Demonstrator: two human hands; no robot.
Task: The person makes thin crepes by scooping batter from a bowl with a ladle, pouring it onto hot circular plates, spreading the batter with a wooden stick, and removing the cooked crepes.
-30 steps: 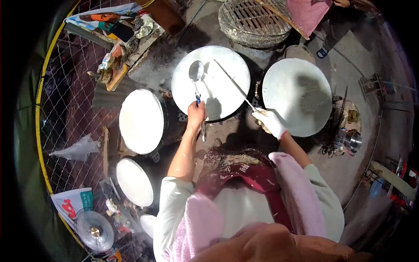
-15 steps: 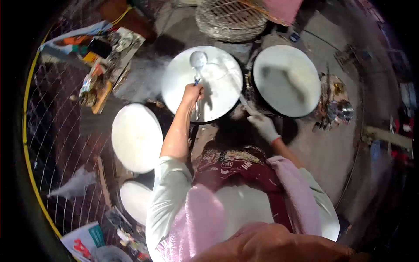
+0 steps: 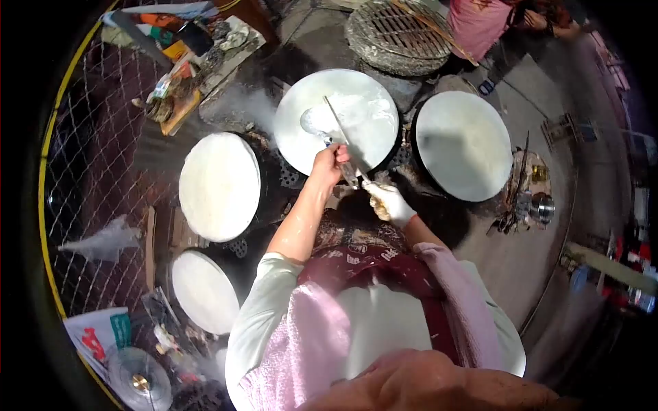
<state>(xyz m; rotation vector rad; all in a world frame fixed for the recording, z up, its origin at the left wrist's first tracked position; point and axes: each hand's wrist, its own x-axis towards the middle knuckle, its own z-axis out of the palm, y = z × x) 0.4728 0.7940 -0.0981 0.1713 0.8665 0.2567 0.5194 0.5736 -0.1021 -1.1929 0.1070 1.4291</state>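
My left hand (image 3: 330, 162) is closed around the handle of a metal ladle (image 3: 317, 121). Its bowl rests on or just over the large round griddle (image 3: 295, 147), which is coated in wet white batter (image 3: 370, 113). On my right hand (image 3: 389, 203) is a soiled white glove. Its fingers are wrapped round a long, thin, flat stick (image 3: 336, 118) that slants up over the batter, close beside the ladle. The ladle handle's lower end and the stick's grip nearly meet between my hands; whether they touch is unclear.
Round pans with pale tops flank me: one right (image 3: 466, 151), two left (image 3: 219, 188) (image 3: 204, 291). Steam (image 3: 240, 109) drifts left of the middle griddle. Behind it stands a grated round stove (image 3: 401, 38), with a person in pink (image 3: 480, 27) nearby. Wire mesh (image 3: 89, 171) borders the left.
The ladle bowl has moved down and toward the middle of the batter. My right hand has come left, bringing the stick farther over the griddle. The view has shifted.
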